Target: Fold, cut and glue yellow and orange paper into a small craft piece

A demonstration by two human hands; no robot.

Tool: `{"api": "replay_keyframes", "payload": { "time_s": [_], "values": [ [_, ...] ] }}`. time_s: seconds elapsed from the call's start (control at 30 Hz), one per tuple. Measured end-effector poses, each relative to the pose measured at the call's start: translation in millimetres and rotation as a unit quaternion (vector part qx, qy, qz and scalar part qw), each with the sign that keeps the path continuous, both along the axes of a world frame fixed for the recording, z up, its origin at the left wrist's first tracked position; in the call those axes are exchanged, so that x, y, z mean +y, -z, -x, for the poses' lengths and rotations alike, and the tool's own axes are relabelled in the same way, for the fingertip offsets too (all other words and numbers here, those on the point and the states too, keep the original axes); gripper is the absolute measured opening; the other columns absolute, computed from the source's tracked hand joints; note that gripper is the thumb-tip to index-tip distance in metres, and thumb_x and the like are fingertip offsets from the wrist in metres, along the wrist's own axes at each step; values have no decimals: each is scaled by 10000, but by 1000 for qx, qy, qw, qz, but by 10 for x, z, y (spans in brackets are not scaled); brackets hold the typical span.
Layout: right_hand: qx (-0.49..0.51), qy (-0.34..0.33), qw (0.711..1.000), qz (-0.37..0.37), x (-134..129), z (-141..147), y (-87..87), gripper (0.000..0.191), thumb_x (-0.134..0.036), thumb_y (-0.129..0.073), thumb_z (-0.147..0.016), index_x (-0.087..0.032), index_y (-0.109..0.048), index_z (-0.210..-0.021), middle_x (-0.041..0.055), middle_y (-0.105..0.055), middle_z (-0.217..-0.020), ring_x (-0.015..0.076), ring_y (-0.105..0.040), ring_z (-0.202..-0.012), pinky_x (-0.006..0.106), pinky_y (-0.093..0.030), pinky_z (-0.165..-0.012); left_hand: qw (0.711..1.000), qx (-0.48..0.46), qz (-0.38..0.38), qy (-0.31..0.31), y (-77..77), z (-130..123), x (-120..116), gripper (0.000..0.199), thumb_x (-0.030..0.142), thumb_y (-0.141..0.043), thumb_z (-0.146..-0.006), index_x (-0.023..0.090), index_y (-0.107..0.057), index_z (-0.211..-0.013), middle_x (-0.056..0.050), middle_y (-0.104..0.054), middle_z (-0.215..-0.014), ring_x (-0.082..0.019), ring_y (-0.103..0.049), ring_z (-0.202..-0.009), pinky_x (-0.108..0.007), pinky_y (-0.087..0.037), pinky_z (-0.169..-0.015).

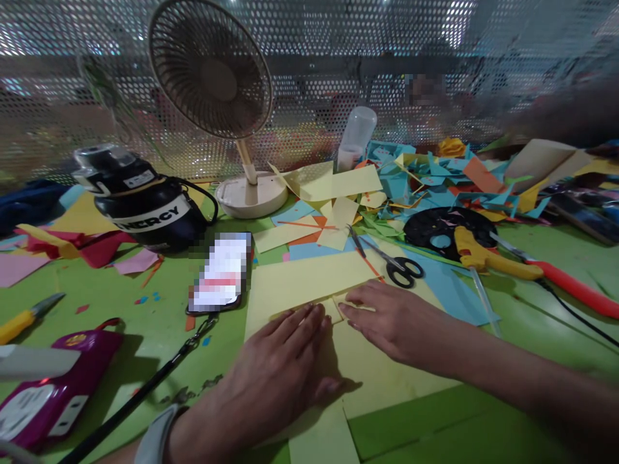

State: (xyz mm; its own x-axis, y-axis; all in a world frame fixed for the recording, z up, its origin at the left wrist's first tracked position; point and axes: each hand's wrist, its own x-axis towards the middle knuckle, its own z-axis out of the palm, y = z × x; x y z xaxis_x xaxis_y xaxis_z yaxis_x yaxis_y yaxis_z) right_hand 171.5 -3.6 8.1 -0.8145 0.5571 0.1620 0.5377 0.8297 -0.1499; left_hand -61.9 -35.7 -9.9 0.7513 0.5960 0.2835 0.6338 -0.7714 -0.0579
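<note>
My left hand [278, 364] lies palm down on pale yellow paper, its fingers stretched out and the thumb apart. Its fingertips press beside a small folded strip of yellow paper [333, 309]. At the strip's right end, the fingers of my right hand [394, 316] are bent and closed on its edge. Beneath both hands spreads a larger yellow sheet [387, 374], and another yellow sheet [304, 277] lies just beyond. Black-handled scissors [403, 270] rest half open on the paper past my right hand. My palms hide part of the paper.
A phone [220, 274] on a black strap lies left, near a black jug [149, 206]. Behind stand a fan [254, 196] and a clear bottle [358, 132]. Paper scraps [435, 174] are heaped right, near a yellow glue gun [493, 258] and red-handled tool [575, 287]. A yellow-handled cutter [19, 325] lies left.
</note>
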Motion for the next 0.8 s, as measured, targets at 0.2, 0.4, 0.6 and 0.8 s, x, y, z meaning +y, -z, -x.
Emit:
{"api": "replay_keyframes", "payload": {
  "time_s": [0.2,0.4,0.6,0.8],
  "values": [
    [3,5,1000,8,0,-16,19,300,-114,-483,-887,-135,-625,-1150,152,-632,-1109,248,-568,-1031,434,-474,-884,1000,-11,3,-3,4,-13,1,643,597,-371,-906,63,-626,-1161,-179,-641,-1213,-292,-615,-1111,-400,-519,-915],
    [-6,3,1000,0,-2,-11,28,292,-111,-481,-885,-131,-628,-1136,155,-632,-1104,251,-569,-1019,431,-473,-872,1000,-4,2,-12,-3,-31,-9,683,612,-332,-912,44,-622,-1156,-186,-641,-1208,-299,-621,-1101,-395,-519,-916],
    [-1,2,1000,-1,2,-13,30,293,-121,-499,-878,-133,-623,-1144,157,-628,-1102,250,-568,-1024,421,-469,-879,1000,-7,-2,-6,-11,-32,-8,663,598,-357,-909,42,-623,-1155,-188,-650,-1194,-302,-624,-1093,-400,-524,-906],
    [-21,0,1000,-2,6,-10,20,314,-129,-471,-888,-133,-615,-1167,156,-625,-1103,254,-557,-1028,420,-475,-866,1000,-14,-8,-7,-13,-44,-1,694,618,-323,-910,39,-636,-1129,-186,-666,-1166,-298,-641,-1063,-393,-536,-878]
  ]
}}
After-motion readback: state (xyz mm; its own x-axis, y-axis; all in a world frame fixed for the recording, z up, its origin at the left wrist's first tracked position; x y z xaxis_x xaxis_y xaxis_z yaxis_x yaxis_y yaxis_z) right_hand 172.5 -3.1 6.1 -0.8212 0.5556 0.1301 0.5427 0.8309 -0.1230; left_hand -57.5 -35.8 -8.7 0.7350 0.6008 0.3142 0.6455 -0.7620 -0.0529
